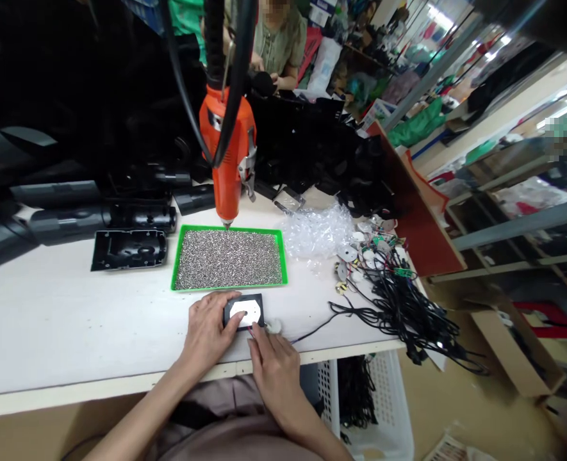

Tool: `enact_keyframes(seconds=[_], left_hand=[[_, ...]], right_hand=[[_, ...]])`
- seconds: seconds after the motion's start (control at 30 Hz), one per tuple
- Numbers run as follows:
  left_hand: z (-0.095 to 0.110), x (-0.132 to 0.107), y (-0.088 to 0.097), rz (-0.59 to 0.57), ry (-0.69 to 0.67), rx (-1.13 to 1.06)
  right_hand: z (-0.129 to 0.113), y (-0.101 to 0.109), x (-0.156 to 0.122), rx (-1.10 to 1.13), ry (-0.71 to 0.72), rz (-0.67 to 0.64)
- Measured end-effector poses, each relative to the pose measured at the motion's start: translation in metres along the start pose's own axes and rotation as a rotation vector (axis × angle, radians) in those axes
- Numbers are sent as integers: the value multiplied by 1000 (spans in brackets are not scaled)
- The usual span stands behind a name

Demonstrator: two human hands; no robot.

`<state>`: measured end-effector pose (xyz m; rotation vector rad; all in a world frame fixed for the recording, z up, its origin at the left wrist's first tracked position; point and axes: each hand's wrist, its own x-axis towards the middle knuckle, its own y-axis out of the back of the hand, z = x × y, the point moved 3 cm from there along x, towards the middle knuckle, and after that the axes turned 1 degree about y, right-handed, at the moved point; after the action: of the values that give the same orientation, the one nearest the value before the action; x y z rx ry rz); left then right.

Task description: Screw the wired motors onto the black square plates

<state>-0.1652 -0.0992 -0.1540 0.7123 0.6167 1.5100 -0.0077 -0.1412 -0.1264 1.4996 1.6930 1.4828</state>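
Observation:
A small black rectangular housing [245, 310] with a white board set in it lies near the table's front edge. My left hand [209, 334] rests on its left end, fingers curled against it. My right hand [272, 365] sits just below and right of it, fingertips pinching at its lower edge near a thin red wire. A small round white part [274, 326] lies beside the housing's right end. A black cable [326, 323] runs away from there to the right.
A green tray of tiny screws [229, 258] sits behind the housing, under a hanging orange electric screwdriver [228, 153]. Black plastic shells [128, 249] lie left; bubble wrap [318, 230], small boards and a cable tangle [408, 307] right. Another person [278, 38] sits across. A white basket [384, 410] stands below.

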Motion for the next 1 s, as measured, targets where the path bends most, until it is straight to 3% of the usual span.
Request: enact_keyframes(seconds=[0.17, 0.33, 0.43, 0.53, 0.63, 0.7, 0.83, 0.93, 1.0], left_hand=[[2, -1, -1, 13, 5, 21], [8, -3, -2, 41, 18, 25], [10, -3, -1, 49, 34, 17], [9, -2, 0, 35, 51, -5], [5, 0, 0, 26, 76, -27], [2, 1, 0, 26, 105, -33], [-2, 2, -3, 33, 137, -20], [0, -1, -4, 68, 100, 4], [3, -4, -4, 108, 65, 25]], right_hand=[[-3, 5, 0, 12, -6, 86], [-8, -2, 3, 149, -84, 21], [-7, 0, 4, 107, -19, 7], [5, 18, 8, 141, 80, -11], [32, 43, 17, 147, -67, -13], [47, 48, 22, 27, -210, -114], [51, 25, 26, -122, -313, -394], [48, 9, 26, -12, -336, -281], [50, 8, 28, 235, -364, -156]])
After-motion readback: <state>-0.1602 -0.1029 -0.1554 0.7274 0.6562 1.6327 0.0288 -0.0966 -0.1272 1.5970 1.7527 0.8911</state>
